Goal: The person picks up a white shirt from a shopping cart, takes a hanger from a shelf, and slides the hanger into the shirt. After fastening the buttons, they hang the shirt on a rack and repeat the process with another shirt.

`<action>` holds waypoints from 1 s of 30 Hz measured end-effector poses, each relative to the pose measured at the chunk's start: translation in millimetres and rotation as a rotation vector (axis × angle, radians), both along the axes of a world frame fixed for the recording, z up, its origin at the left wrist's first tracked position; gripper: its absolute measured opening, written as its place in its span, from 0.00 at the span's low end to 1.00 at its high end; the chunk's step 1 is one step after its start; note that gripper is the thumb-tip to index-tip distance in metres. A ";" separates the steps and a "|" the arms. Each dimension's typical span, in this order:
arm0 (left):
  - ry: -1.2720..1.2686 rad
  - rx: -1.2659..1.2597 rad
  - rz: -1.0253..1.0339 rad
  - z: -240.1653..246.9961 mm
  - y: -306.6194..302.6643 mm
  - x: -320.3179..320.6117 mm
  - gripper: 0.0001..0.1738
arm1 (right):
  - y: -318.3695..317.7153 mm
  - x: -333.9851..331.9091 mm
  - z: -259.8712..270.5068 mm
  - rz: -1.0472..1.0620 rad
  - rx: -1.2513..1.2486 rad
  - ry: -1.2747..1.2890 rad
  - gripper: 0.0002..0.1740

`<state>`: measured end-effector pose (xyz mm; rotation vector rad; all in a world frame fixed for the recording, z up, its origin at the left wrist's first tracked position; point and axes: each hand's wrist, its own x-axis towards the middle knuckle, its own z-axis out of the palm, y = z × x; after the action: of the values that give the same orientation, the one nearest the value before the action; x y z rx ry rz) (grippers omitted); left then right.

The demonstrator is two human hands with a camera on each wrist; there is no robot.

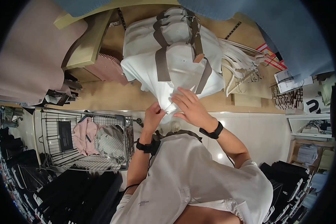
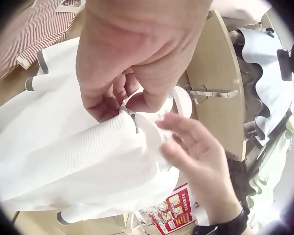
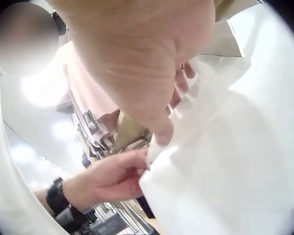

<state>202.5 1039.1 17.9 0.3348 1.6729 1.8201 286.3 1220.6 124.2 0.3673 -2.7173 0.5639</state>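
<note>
A white shirt [image 1: 188, 69] with grey-brown trim hangs at the front of a row of similar white shirts. My left hand [image 1: 152, 116] pinches an edge of its fabric between thumb and fingertips, seen closely in the left wrist view beside a small grey mark [image 2: 135, 123]. My right hand [image 1: 190, 107] lies against the same shirt just to the right, its fingers extended and spread. In the left wrist view the right hand [image 2: 198, 156] shows thumb and fingers apart. White cloth [image 3: 225, 147] fills much of the right wrist view, partly hiding the right fingertips.
A wire shopping cart [image 1: 50, 130] with a pink garment [image 1: 86, 136] and a striped garment [image 1: 110, 142] stands at left. White hangers [image 1: 242, 61] cluster right of the shirts. Blue clothing [image 1: 298, 33] hangs at upper right, a wooden shelf panel [image 1: 87, 41] at upper left.
</note>
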 end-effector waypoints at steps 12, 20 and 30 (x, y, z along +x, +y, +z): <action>0.107 -0.062 0.018 17.6 3.6 10.9 0.04 | -4.6 2.7 -32.9 -0.002 -0.100 0.063 0.14; 0.091 -0.038 0.102 26.2 11.4 16.7 0.08 | -4.5 7.5 -39.0 -0.130 -0.248 0.052 0.14; 0.551 -0.127 0.037 53.9 14.0 10.2 0.07 | 0.7 1.1 -28.3 -0.110 -0.234 0.052 0.13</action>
<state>212.7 1053.1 71.8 0.8115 2.1600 1.7325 287.5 1221.3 95.8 0.1682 -2.5663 0.8179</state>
